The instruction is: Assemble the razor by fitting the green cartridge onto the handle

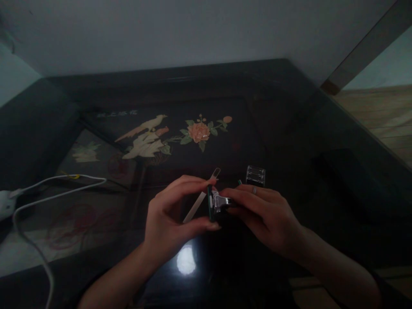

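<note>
In the middle of the head view, my right hand (264,210) is closed around the handle of a razor (220,201). The razor's head points left, and the shiny metal neck shows between my hands. My left hand (174,210) pinches the two ends of the razor head between thumb and fingers. Most of the handle is hidden in my right hand. A pale flat strip with a small loop at its tip (195,207) shows behind my left fingers; I cannot tell what it is. Just beyond my right hand lies a small clear-and-black razor cartridge case (255,175).
The dark glossy table (283,116) bears an inlaid bird and flower picture (198,132). A white cable (64,195) runs from a white plug (7,205) at the left. At the right lies a dark oblong object (350,184). A wall (161,34) borders the far edge.
</note>
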Action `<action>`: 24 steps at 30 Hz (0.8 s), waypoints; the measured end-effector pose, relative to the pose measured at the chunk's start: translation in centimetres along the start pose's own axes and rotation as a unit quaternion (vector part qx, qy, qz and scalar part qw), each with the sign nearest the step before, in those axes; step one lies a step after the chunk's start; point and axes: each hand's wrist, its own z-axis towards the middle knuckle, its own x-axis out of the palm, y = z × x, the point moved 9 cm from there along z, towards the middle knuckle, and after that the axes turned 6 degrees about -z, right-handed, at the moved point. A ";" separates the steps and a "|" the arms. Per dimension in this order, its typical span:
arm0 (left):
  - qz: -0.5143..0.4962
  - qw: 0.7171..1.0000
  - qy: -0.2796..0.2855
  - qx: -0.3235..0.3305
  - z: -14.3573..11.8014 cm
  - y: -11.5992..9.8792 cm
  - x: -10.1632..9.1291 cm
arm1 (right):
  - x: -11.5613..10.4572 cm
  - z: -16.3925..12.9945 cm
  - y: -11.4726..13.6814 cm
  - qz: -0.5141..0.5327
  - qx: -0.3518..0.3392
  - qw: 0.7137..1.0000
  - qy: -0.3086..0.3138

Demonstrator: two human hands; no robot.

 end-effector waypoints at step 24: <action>0.006 1.000 0.003 0.025 -0.3 -0.4 0.0 | -1.0 0.2 0.0 0.034 0.027 0.999 -0.027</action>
